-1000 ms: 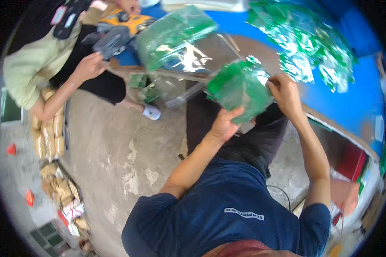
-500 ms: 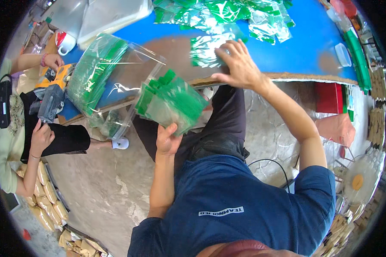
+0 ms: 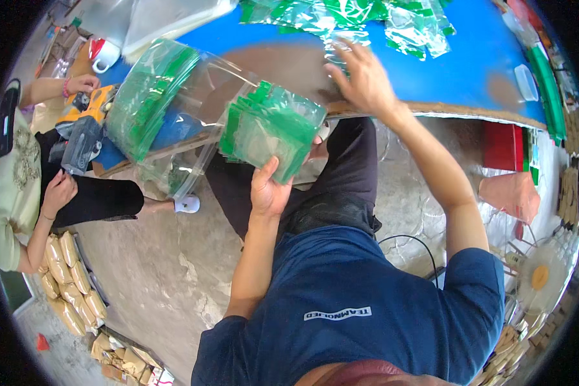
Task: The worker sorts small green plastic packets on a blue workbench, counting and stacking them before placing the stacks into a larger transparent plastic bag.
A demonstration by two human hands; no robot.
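Observation:
In my left hand (image 3: 270, 190) is a fanned stack of flat green-and-clear plastic bags (image 3: 273, 128), held from below in front of the table edge. My right hand (image 3: 365, 80) reaches over the blue table, thumb apart and fingers stretched. Its fingertips are at a shiny clear packet (image 3: 334, 53) by the near side of a loose pile of green-and-clear packets (image 3: 331, 16); whether they touch it I cannot tell. To the left, a large clear bag holding many green-edged bags (image 3: 154, 96) lies across the table edge.
A co-worker on the left handles a yellow-and-grey device (image 3: 87, 132). Clear plastic sheets (image 3: 167, 22) and a white-and-red mug (image 3: 105, 56) are at the far left. A small clear tray (image 3: 526, 83) sits on the right; a fan (image 3: 539, 278) stands lower right.
My left hand has moved right and slightly up with the stack. My right hand has gone farther over the table, and the shiny packet by its fingers now lies nearer the pile.

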